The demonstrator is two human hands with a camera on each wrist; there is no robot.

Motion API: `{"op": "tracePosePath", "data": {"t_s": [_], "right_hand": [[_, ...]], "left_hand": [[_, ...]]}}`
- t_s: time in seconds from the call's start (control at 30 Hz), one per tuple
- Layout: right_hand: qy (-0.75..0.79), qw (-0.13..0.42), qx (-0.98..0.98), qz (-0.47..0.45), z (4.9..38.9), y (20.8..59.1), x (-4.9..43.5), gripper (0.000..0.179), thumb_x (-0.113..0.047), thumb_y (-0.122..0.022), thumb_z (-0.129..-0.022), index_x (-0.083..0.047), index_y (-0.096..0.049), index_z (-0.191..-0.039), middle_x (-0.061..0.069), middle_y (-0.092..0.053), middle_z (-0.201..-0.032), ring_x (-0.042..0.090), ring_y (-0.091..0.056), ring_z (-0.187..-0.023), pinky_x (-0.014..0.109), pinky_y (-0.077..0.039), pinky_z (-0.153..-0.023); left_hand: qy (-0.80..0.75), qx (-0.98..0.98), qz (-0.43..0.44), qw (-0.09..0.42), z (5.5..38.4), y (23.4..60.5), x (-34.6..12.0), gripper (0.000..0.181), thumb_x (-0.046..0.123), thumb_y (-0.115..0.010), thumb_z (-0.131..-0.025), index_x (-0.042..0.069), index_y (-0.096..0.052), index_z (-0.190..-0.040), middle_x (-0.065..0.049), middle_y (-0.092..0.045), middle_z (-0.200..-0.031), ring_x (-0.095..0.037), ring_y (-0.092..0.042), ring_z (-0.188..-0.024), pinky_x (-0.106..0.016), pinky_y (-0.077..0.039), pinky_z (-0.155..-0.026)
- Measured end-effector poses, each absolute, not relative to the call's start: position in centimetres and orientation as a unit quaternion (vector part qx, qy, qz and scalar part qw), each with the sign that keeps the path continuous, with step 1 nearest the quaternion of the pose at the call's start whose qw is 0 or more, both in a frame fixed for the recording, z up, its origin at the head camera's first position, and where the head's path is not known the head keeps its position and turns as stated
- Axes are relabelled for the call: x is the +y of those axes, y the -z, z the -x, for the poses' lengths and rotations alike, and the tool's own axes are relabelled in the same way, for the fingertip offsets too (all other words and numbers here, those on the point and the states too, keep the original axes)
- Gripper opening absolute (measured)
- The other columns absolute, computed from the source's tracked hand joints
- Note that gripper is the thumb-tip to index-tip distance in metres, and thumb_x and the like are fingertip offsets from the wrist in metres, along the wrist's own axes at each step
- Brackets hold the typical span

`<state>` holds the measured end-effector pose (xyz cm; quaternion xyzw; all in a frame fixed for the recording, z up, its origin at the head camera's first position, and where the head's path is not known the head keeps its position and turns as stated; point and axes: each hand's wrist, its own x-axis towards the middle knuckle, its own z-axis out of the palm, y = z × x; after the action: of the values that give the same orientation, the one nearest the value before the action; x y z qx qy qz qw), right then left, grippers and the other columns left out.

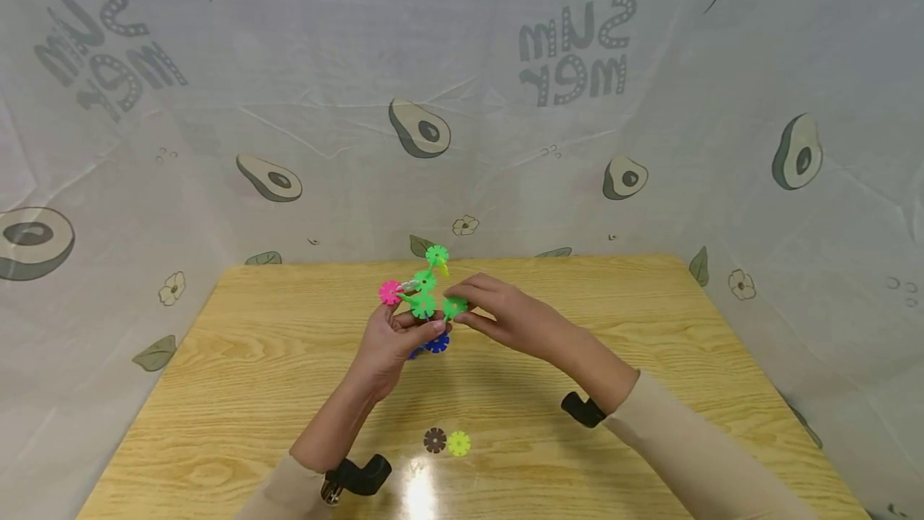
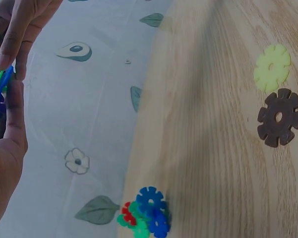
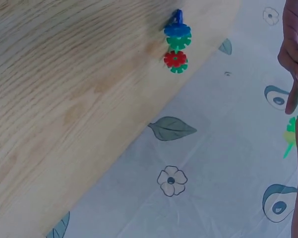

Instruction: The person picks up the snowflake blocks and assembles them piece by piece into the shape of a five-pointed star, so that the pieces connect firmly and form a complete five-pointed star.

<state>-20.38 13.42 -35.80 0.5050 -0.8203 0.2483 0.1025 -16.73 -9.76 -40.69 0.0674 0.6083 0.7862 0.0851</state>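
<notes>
Wood-grain worktop (image 1: 613, 327) | left grip (image 1: 385, 343): grasping, above it, structure of already joined green, pink and blue notched plastic discs (image 1: 420, 312) | right grip (image 1: 508, 313): pinching one green notched disc (image 1: 451, 311), attached or not I cannot tell | blue-green-red disc cluster (image 3: 178, 43): joined, near far edge | seemingly left: dark-brown disc (image 1: 435, 432), yellow disc (image 1: 459, 452), both loose

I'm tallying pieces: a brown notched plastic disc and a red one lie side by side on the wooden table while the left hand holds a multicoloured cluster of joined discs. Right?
Red is wrong: the head view shows a yellow notched plastic disc beside the brown notched plastic disc. The left hand does hold the multicoloured cluster.
</notes>
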Motion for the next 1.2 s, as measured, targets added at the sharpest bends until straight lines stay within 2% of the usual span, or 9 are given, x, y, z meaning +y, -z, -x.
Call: {"op": "tracePosePath", "data": {"t_s": [0.53,0.8,0.97,1.2], "right_hand": [[-0.166,0.192,-0.798,-0.546,19.95,35.65,13.21,0.034,-0.012,-0.075,-0.097,-0.002,-0.066,-0.128,0.007,-0.069,-0.118,0.017,-0.064,-0.103,0.024,-0.059,-0.084],[-0.150,0.198,-0.790,-0.560,19.76,35.56,13.35,0.035,-0.012,-0.076,-0.096,-0.002,-0.066,-0.128,0.006,-0.068,-0.118,0.017,-0.065,-0.106,0.022,-0.059,-0.087],[-0.120,0.199,-0.789,-0.569,19.66,35.40,13.40,0.036,-0.011,-0.076,-0.096,-0.003,-0.066,-0.130,0.006,-0.068,-0.120,0.016,-0.065,-0.108,0.020,-0.060,-0.089],[-0.124,0.205,-0.791,-0.563,19.91,35.31,13.41,0.037,-0.010,-0.078,-0.094,-0.003,-0.067,-0.129,0.006,-0.069,-0.119,0.016,-0.067,-0.107,0.021,-0.060,-0.089]], "left_hand": [[-0.783,0.604,-0.121,0.089,16.67,40.62,-10.40,0.062,-0.008,-0.067,-0.096,-0.002,-0.036,-0.150,0.009,-0.081,-0.096,-0.011,-0.080,-0.093,-0.030,-0.065,-0.091],[-0.785,0.598,-0.130,0.101,16.58,40.34,-10.35,0.062,-0.011,-0.068,-0.093,-0.005,-0.039,-0.147,0.007,-0.081,-0.095,-0.013,-0.080,-0.092,-0.032,-0.065,-0.090],[-0.778,0.605,-0.128,0.111,16.57,40.37,-10.41,0.064,-0.009,-0.070,-0.093,-0.005,-0.038,-0.148,0.006,-0.081,-0.102,-0.012,-0.080,-0.094,-0.031,-0.065,-0.090],[-0.780,0.603,-0.121,0.115,16.88,40.59,-10.20,0.064,-0.006,-0.070,-0.095,0.000,-0.036,-0.149,0.005,-0.080,-0.106,-0.012,-0.079,-0.097,-0.030,-0.064,-0.092]]}}
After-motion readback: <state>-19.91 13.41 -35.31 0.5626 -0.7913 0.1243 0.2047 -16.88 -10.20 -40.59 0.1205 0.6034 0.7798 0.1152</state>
